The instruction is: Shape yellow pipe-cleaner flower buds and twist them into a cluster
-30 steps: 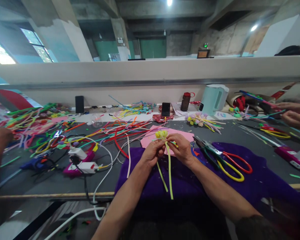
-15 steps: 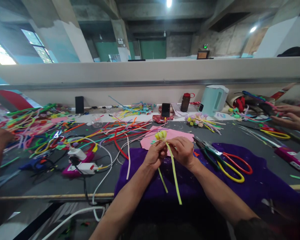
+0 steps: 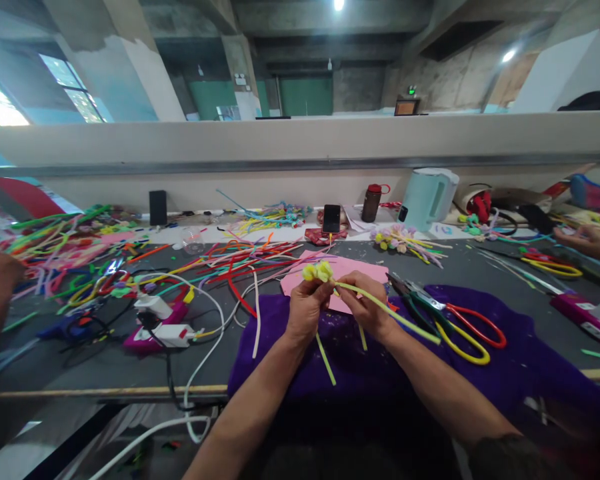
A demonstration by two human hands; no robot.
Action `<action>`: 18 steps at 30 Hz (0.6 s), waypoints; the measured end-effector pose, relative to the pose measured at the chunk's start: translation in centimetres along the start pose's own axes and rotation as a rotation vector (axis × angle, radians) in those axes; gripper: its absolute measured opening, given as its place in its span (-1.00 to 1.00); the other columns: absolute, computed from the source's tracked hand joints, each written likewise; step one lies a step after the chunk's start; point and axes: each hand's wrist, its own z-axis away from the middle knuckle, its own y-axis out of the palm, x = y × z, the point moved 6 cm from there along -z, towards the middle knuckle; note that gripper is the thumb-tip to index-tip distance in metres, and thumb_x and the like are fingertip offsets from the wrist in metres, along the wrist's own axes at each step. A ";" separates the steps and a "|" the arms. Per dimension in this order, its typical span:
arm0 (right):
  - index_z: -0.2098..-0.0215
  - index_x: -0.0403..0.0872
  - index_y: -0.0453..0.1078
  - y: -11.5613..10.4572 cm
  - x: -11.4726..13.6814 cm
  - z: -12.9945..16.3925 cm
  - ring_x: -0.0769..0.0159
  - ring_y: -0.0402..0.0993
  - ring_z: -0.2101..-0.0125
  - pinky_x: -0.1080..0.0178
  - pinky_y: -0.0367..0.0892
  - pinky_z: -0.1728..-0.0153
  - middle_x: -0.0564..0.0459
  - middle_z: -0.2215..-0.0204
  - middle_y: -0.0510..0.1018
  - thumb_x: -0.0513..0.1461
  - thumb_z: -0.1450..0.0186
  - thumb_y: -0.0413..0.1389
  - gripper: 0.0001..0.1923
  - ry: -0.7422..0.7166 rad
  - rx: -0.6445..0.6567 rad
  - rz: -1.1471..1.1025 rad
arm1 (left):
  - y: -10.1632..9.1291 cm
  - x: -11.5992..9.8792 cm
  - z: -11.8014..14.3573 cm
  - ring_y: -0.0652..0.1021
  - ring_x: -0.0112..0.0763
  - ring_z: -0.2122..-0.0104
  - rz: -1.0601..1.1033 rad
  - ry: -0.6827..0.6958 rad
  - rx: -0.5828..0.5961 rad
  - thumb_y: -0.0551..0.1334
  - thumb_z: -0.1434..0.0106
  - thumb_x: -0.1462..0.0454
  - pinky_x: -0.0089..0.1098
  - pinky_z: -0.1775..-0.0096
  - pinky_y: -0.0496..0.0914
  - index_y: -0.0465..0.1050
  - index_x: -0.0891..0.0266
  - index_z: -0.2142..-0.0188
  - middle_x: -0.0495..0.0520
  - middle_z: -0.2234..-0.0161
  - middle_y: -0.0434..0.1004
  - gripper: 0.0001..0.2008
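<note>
My left hand (image 3: pixel 306 308) is closed in a pinch under a fluffy yellow pipe-cleaner flower (image 3: pixel 318 271), holding it upright over the purple cloth (image 3: pixel 265 333). With its fingers together, my right hand (image 3: pixel 364 301) grips a long yellow-green pipe cleaner (image 3: pixel 405 319) close to the flower's base. This strand runs across the right hand and wrist toward the lower right. Two shorter yellow-green ends hang below the hands. Behind them lies a pink sheet (image 3: pixel 337 303). Pliers (image 3: pixel 405 290) and scissors with red and yellow handles (image 3: pixel 460 327) rest on the cloth to the right.
Loose coloured pipe cleaners (image 3: pixel 250 257) spread across the left and middle of the table. A power strip (image 3: pixel 155 333) with white plugs and cables lies left. At the back are a phone (image 3: pixel 331 219), a bottle (image 3: pixel 371 203) and a kettle (image 3: pixel 427 200). Other people's hands show at both sides.
The long strand has swung from hanging straight down to pointing right across my right wrist. The flower has turned slightly and moved a little left. The co-worker's hands at right have shifted.
</note>
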 end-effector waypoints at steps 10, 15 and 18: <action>0.70 -0.13 0.27 3.1 -3.2 0.4 0.52 0.00 0.72 0.36 -0.05 0.67 0.20 0.78 0.16 -0.25 0.02 0.13 -0.82 0.686 0.164 -0.910 | 0.0 -0.9 0.3 0.15 -0.67 0.70 -0.226 0.111 0.043 0.36 0.08 0.23 -0.52 0.62 0.07 0.47 0.29 0.53 -0.16 0.72 0.20 -0.83; 0.67 -0.13 0.23 4.3 -3.5 1.3 0.54 -0.06 0.75 0.38 -0.12 0.71 0.21 0.77 0.14 -0.14 -0.09 0.10 -0.72 0.802 0.213 -0.910 | -0.4 -0.2 -0.5 0.17 -0.69 0.72 -0.125 0.027 0.037 0.36 0.07 0.24 -0.55 0.65 0.05 0.43 0.30 0.51 -0.16 0.71 0.23 -0.82; 0.51 -0.13 0.36 3.4 -2.5 1.0 0.47 0.17 0.65 0.38 0.08 0.62 0.10 0.64 0.36 -0.09 -0.20 0.01 -0.72 0.600 0.211 -0.593 | -1.2 -0.2 -1.3 0.26 -0.68 0.70 -0.035 -0.042 -0.013 0.36 0.09 0.26 -0.57 0.66 0.08 0.42 0.30 0.46 -0.13 0.65 0.32 -0.80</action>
